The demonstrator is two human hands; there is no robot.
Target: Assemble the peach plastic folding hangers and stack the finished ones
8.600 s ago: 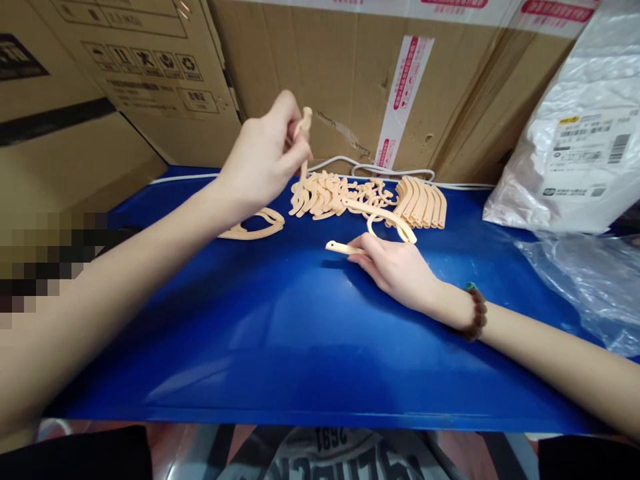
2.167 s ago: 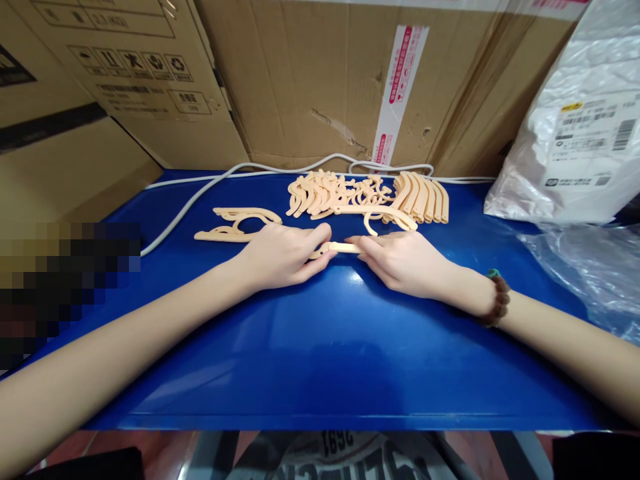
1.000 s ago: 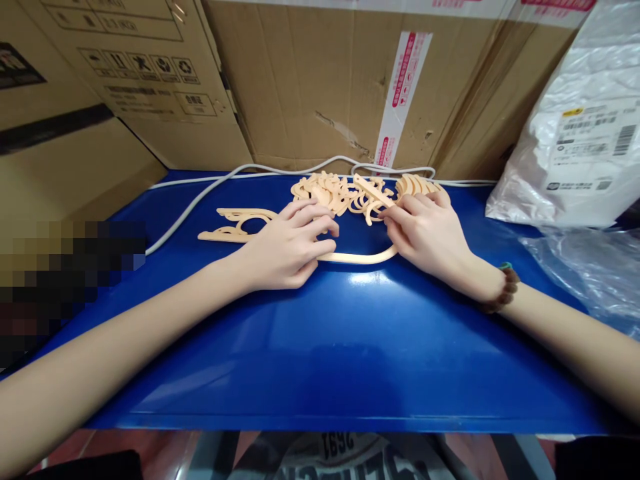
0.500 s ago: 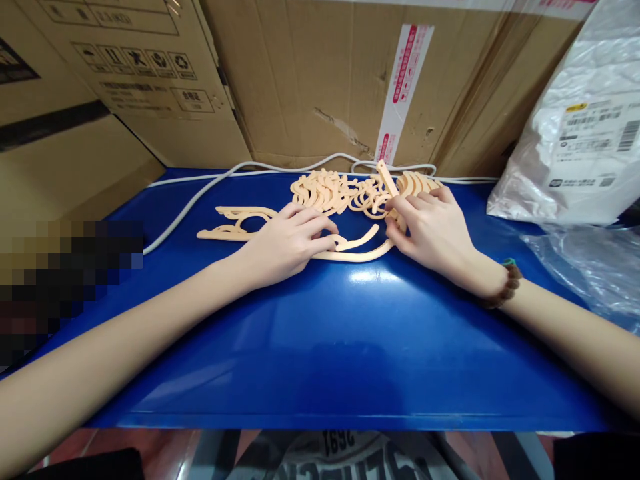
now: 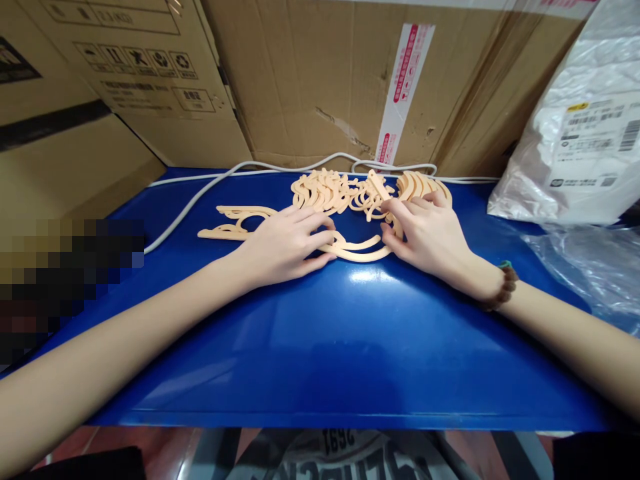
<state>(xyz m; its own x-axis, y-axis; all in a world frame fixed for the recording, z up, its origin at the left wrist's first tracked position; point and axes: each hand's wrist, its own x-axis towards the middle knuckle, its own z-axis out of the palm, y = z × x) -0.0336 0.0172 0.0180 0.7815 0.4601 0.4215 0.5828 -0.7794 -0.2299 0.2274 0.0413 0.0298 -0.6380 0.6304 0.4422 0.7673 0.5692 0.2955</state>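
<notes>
Whereas the hook piece point(image 5: 361, 245) stood wider a moment earlier, it now lies closer along the curved bar point(image 5: 363, 256) between left fingers point(image 5: 323, 238) and right fingers point(image 5: 399, 211), suggesting that it pivots. Left fingers pinch the bar narrowly; right thumb and index stand apart, grip undetermined. Hook's left end partly concealed by left fingers; lower end of upper bar point(image 5: 378, 185) concealed beneath right.

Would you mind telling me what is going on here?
Two hands are handling pale curved parts. The left hand touches a long curved piece, with a slimmer curved piece beside it; the right hand is at its other end, touching a straight-looking strip. How firmly either grips is unclear. A pile of similar parts lies behind on the blue table.
</notes>
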